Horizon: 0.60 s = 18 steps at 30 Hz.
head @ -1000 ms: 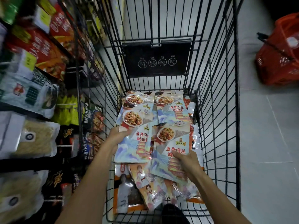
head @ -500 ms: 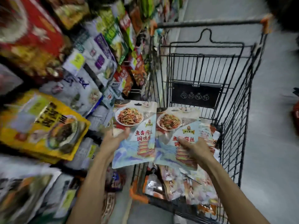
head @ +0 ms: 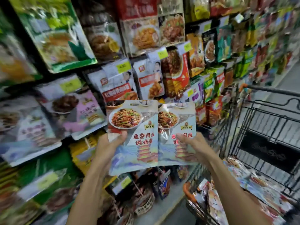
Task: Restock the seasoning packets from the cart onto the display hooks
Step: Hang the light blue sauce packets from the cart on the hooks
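I hold two light-blue seasoning packets upright, side by side, in front of the display. My left hand [head: 109,147] grips the left packet [head: 138,127] at its left edge, thumb on the front. My right hand [head: 193,146] grips the right packet [head: 177,120] low down, thumb across its red lettering. Both packets show a plate of stir-fry and a hang slot at the top. The black wire cart [head: 253,127] stands at the right with several more packets [head: 243,181] lying in it. Hooks are hidden behind hanging goods.
The display wall [head: 113,46] fills the left and top with rows of hanging food packets and yellow-green price tags [head: 124,66]. The cart's orange-tipped handle [head: 188,190] sits close to my right forearm. Grey aisle floor [head: 289,78] runs past the cart at the right.
Both hands lifted one packet each out of the cart and raised them. My view swung up and left from the cart basket to the display wall.
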Motion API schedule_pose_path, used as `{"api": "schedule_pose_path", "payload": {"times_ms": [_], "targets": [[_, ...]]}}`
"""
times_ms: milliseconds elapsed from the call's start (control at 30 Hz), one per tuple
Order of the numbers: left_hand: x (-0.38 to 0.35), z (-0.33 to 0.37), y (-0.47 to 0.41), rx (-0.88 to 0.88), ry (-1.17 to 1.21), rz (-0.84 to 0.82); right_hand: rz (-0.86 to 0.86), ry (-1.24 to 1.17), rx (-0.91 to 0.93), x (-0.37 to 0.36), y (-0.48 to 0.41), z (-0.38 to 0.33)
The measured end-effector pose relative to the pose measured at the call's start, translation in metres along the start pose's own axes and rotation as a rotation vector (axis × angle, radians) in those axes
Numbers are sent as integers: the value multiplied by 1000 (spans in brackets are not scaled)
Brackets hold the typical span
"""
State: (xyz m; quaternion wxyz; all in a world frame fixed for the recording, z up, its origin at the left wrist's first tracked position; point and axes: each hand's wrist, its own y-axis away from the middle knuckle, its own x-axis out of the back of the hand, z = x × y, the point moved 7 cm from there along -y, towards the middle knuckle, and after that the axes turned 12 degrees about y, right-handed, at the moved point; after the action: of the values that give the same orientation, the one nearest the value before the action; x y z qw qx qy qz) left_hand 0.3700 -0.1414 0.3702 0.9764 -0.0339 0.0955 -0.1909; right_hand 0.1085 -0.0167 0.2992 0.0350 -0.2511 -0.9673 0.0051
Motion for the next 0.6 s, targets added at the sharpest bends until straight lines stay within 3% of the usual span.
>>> {"api": "schedule_pose_path", "payload": {"times_ms": [367,600], "targets": [[177,76,95,-134,59,408,-328,14,214,-173,4,-92],[245,93,107,-201,27,514,-447,35,240,-235,5,-104]]}}
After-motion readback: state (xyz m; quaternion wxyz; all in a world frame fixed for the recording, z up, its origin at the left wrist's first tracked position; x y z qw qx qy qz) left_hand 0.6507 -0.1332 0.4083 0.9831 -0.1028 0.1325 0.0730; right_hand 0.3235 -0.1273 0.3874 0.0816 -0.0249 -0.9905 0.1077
